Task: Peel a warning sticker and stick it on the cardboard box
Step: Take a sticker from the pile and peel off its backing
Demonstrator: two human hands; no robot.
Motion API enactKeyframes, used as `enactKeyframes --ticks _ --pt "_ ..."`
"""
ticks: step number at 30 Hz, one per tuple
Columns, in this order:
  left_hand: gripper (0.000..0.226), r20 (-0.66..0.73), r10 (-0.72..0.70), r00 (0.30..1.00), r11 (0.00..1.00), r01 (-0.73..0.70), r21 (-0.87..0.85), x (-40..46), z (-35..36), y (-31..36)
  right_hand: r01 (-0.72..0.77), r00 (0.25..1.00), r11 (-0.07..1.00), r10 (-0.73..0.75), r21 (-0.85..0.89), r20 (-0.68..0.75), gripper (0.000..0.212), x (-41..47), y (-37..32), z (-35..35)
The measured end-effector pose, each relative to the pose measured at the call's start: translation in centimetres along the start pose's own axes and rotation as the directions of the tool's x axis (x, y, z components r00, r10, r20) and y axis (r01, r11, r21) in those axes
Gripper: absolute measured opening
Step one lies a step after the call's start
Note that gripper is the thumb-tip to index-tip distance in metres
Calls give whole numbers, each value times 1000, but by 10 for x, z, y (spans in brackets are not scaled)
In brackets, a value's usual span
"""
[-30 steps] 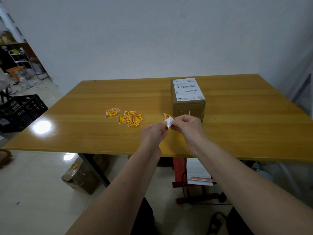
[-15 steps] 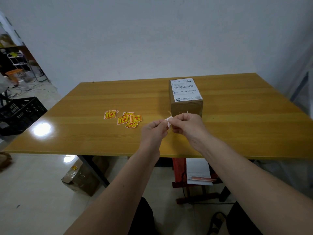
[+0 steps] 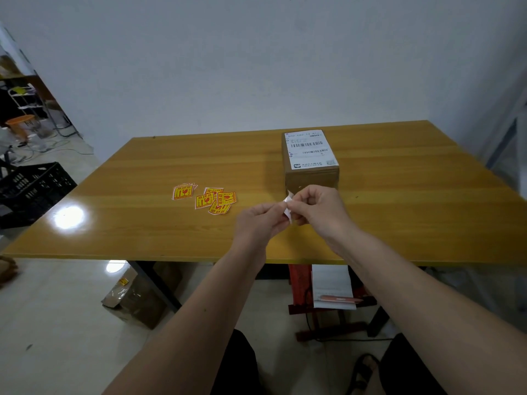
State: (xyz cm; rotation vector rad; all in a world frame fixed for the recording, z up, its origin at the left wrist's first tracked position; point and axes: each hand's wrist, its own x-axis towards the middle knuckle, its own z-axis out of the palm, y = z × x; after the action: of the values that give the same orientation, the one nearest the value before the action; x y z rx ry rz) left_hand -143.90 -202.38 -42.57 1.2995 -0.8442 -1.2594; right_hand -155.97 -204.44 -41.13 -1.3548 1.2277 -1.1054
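A brown cardboard box [image 3: 312,178] with a white shipping label on top stands on the wooden table [image 3: 142,223]. Just in front of it, above the table, my left hand [image 3: 261,220] and my right hand [image 3: 319,208] pinch one warning sticker [image 3: 288,208] between their fingertips. Only its white backing side shows; its printed face is hidden. Several yellow and red warning stickers [image 3: 215,201] lie loose on the table to the left, with one more sticker [image 3: 182,191] a little apart.
The table's near edge runs just below my wrists. Under the table are a cardboard box [image 3: 134,297] on the floor and a red stool [image 3: 328,297] with a notepad and pen. A black crate [image 3: 31,186] stands at the far left.
The sticker's yellow corner, visible a second ago, is now hidden and only white backing shows. Both hands stay pinched together in front of the box.
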Motion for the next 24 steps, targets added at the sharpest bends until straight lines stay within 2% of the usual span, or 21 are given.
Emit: enactKeyframes --ticks 2,7,13,24 --pt "11 -13 2 1000 999 -2 40 0 1 0 -18 1000 1000 18 -15 -2 4 1 -1 -2" --pt "17 -61 15 998 993 -8 114 2 2 -5 -51 998 995 49 -83 -29 16 2 3 -2" --pt "16 -81 -20 996 994 28 102 6 2 -4 -127 992 992 127 5 -13 8 4 5 -5" --pt "11 -84 -68 994 996 72 46 8 1 -2 -156 988 987 156 49 0 9 2 4 -10"
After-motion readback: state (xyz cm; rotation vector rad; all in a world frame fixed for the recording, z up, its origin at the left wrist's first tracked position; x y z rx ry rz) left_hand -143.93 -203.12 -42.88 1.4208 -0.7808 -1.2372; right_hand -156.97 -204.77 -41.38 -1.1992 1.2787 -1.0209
